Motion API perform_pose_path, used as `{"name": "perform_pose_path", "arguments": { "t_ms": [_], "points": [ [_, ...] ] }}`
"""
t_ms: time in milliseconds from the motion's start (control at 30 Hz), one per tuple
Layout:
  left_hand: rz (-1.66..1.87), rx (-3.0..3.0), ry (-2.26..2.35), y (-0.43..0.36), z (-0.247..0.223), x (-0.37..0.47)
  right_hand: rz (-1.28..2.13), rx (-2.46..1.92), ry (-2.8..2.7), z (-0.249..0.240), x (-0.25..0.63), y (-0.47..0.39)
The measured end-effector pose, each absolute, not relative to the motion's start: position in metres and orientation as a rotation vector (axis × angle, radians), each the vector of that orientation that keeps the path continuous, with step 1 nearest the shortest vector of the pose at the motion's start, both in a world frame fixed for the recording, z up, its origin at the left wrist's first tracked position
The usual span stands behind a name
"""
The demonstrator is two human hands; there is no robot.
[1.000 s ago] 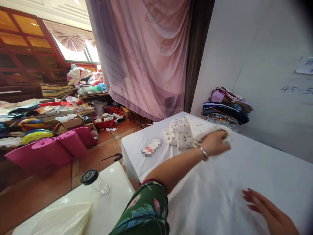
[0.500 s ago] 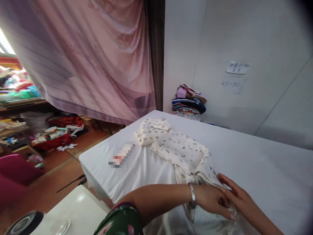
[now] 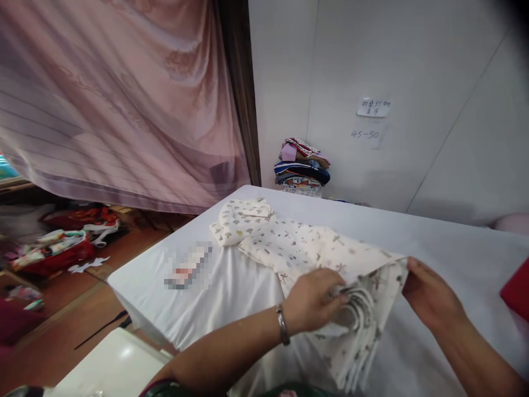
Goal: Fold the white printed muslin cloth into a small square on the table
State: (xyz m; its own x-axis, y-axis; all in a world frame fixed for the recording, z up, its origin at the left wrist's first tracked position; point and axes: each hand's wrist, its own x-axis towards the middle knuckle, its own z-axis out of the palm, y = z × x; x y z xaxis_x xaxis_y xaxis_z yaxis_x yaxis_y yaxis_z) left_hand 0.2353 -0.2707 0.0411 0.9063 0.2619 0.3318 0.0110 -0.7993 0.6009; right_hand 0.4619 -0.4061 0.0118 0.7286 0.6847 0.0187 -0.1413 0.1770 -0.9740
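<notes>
A white cloth (image 3: 297, 242) printed with small grey and brown motifs stretches across the white-covered table (image 3: 157, 292). My left hand (image 3: 316, 300), with a silver bracelet at the wrist, is closed around a bunched, many-layered part of it; the folds hang below the fingers toward me. Off to the right, my right hand (image 3: 427, 292) pinches a corner of the same cloth and holds it raised and taut. At the far left end, a folded piece with a similar print (image 3: 242, 218) lies against the cloth. Whether the two are joined, I cannot tell.
A pixelated flat item (image 3: 188, 267) lies on the table's left side. Folded clothes (image 3: 303, 165) are stacked beyond the far edge by the wall. A white surface (image 3: 118, 364) stands at lower left. Something red (image 3: 516, 289) shows at the right edge.
My hands, close together before, are now apart. The left has moved left and up with gathered folds; the right has lifted a corner of the cloth. The view has turned right.
</notes>
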Motion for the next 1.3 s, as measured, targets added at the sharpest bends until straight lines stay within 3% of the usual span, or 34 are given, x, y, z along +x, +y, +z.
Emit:
{"name": "perform_pose_path", "arguments": {
  "t_ms": [100,200,533,633,767,833,933,1100,1300],
  "points": [
    [0.688,2.528,0.421,-0.245,0.03,0.233,0.568,-1.175,-0.355,0.018,0.488,-0.417],
    [0.5,2.572,0.509,-0.231,0.007,0.233,0.617,-1.203,-0.32,0.013,0.494,-0.423],
    [0.167,2.764,0.152,-0.27,-0.017,0.254,0.652,-1.265,-0.375,0.015,0.483,-0.427],
    [0.311,2.536,0.294,-0.254,0.014,0.265,0.505,-1.246,-0.353,0.016,0.503,-0.432],
    [0.82,1.976,0.524,-0.207,0.103,0.292,0.412,-1.184,-0.213,0.011,0.529,-0.433],
    [0.971,1.714,0.393,-0.189,0.146,0.313,0.44,-1.175,-0.21,0.011,0.532,-0.429],
    [0.859,1.557,0.087,-0.18,0.173,0.342,0.451,-1.213,-0.281,0.015,0.526,-0.427],
    [0.698,2.071,0.239,-0.188,0.116,0.344,0.381,-1.495,-0.428,0.015,0.503,-0.44],
    [0.086,2.597,0.405,-0.192,0.028,0.299,0.469,-1.991,-1.119,-0.006,0.458,-0.452]
  ]
}}
